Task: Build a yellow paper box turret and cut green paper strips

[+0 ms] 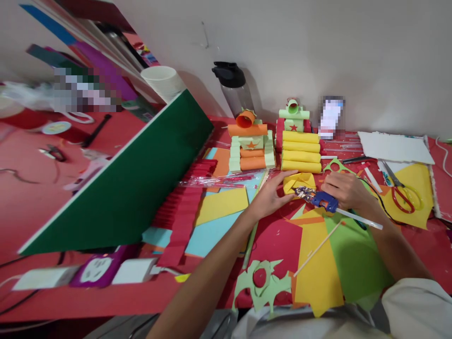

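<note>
a white sleeve (418, 306) lies nearest my camera, at lower right, with a light-green paper cut-out (278, 284) at the near edge of the red table (123, 301). beyond these, my two bare hands meet near the middle of the work area. the right hand (344, 190) is curled around a blue hot glue gun (325, 201), from whose rear a translucent glue stick (360, 219) slants toward the right forearm. the gun's nozzle end points left, to the near side of a yellow paper ring (300, 181); whether the tip touches it, i cannot tell. the ring sits between the hands, against the left hand (270, 195), whose thumb and fingers part around its left side in a loose pinch. just behind the ring stands a yellow-and-green paper-roll model (301, 147); to its left is an orange-and-green one (252, 141), each bearing a star. in front of the gun, a thin wooden stick (318, 249) crosses a yellow sheet (314, 278) onto a green sheet (356, 259). scissors (396, 181) lie to the right of the right hand; a dark-green board (134, 183) leans well to the left.
</note>
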`<state>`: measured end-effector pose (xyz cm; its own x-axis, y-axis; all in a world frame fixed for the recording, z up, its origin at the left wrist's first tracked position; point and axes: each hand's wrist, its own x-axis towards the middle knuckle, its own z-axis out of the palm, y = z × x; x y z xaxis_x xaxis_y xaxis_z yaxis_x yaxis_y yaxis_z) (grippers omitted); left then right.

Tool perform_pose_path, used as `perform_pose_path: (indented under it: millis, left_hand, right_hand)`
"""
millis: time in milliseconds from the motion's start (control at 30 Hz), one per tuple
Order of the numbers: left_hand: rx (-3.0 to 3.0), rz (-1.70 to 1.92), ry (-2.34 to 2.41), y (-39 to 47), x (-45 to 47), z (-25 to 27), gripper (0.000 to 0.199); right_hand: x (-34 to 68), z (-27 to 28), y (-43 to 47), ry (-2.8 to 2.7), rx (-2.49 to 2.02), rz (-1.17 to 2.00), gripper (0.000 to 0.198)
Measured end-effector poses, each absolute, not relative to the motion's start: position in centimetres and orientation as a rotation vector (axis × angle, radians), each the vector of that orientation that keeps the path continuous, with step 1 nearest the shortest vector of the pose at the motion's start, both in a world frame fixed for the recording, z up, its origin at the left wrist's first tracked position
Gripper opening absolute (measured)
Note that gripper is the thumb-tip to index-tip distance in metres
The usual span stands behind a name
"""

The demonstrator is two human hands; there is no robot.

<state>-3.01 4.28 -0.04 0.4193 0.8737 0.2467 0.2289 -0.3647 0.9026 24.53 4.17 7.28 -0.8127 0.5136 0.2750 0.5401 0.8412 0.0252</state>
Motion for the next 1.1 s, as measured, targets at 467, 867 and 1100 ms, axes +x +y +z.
perform_pose_path:
  millis: [467, 867, 1100]
  left_hand:
    - [1.793, 0.977, 0.966, 4.3, -2.9, -0.5, 0.063]
    - [1.856, 1.062, 0.994, 3.8, -2.2, -0.2, 0.055]
    - [1.862, 1.132, 0.979, 3.9, -1.9, -0.8, 0.055]
  right_hand:
    - [25.6, 6.4, 4.6, -2.746, -0.923, -0.319, 0.027]
    - [24.9, 8.4, 2.0, -2.652, -0.667, -0.764, 0.014]
    - [23.0, 9.3, 0.1, -2.638, -0.849, -0.933, 0.015]
